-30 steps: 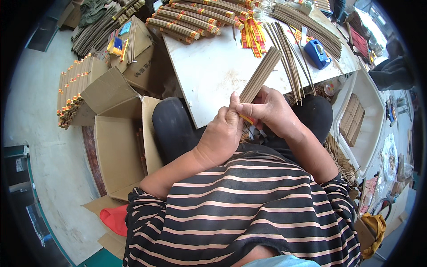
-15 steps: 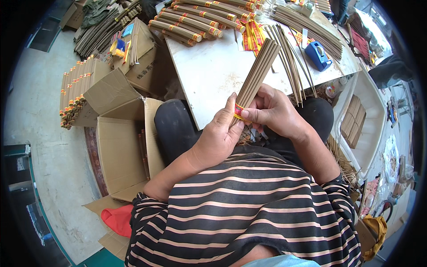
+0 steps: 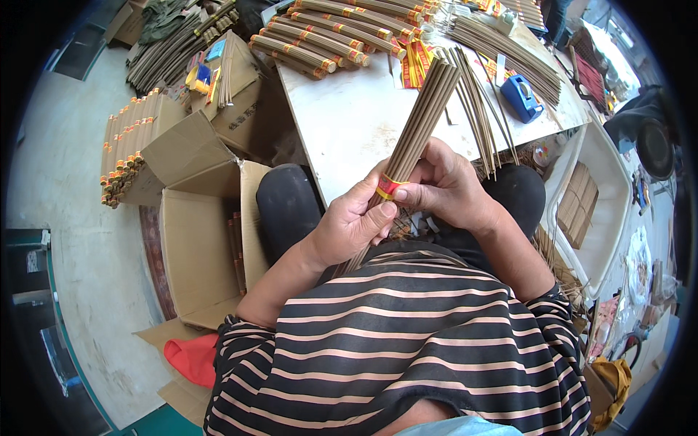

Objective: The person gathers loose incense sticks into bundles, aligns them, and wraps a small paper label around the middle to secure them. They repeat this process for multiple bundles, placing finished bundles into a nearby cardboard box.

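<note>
A bundle of thin brown incense sticks [image 3: 424, 109] slants up in front of me, its upper end over the table. Around its middle lies a red and yellow paper band [image 3: 389, 186]. My left hand [image 3: 356, 221] is closed around the bundle just below the band, its thumb across the front. My right hand [image 3: 452, 187] pinches at the band's right side, thumb in front and curled fingers behind. The lower stick ends come out beneath my left hand, near my striped shirt. Part of the band is hidden by the right thumb.
Banded bundles [image 3: 327, 40] are stacked on the white table [image 3: 342, 109], near loose paper bands [image 3: 416, 64], loose sticks [image 3: 476, 102] and a blue tape dispenser [image 3: 521, 99]. An open cardboard box [image 3: 200, 247] stands left. A white tub [image 3: 614, 196] stands right.
The bundle has turned in my hands and looks fuller, with its lower ends now showing below my left hand. The left hand has shifted slightly lower left; the right still pinches the band.
</note>
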Available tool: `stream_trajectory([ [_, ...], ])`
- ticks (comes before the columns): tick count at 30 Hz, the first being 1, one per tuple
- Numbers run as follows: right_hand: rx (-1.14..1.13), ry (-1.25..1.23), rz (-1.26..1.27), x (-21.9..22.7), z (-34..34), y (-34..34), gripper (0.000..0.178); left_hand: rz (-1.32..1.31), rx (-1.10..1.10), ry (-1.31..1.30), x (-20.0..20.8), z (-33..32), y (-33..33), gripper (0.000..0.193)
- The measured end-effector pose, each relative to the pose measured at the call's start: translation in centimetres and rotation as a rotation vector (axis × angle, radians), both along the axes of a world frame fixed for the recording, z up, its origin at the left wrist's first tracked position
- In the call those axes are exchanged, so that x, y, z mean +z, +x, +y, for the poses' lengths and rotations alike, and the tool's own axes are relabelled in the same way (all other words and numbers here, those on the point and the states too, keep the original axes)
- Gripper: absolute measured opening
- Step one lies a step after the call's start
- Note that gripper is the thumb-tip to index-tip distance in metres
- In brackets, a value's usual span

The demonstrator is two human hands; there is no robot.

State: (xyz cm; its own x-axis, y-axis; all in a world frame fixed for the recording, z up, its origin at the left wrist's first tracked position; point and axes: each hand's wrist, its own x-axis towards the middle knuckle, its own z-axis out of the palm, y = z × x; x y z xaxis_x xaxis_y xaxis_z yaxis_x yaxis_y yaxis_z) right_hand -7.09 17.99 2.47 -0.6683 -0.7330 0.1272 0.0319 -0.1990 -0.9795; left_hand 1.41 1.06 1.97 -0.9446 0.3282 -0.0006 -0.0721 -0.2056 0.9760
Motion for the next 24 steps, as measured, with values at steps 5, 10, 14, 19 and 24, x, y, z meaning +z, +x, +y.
stream_trajectory([
  [5, -0.014, -0.040, 0.131, -1.2, -0.2, -0.3, 0.045, 0.006, -0.023, 0.118, -0.4, 0.0, -0.1, 0.059],
  [10, -0.032, -0.058, 0.227, -1.7, -0.3, -0.5, 0.044, -0.066, 0.010, 0.152, -0.4, 0.2, -0.1, 0.058],
  [14, -0.122, 0.010, 0.403, -1.6, -0.3, -0.8, 0.041, -0.151, 0.017, 0.232, -0.4, 0.3, -0.4, 0.053],
  [19, -0.187, 0.118, 0.427, -2.0, 0.4, -1.4, 0.036, -0.217, 0.023, 0.241, -1.2, 0.5, -1.0, 0.046],
  [24, -0.218, 0.194, 0.512, -1.1, 1.0, -1.6, 0.042, -0.196, 0.002, 0.045, -0.4, 0.2, -1.6, 0.053],
])
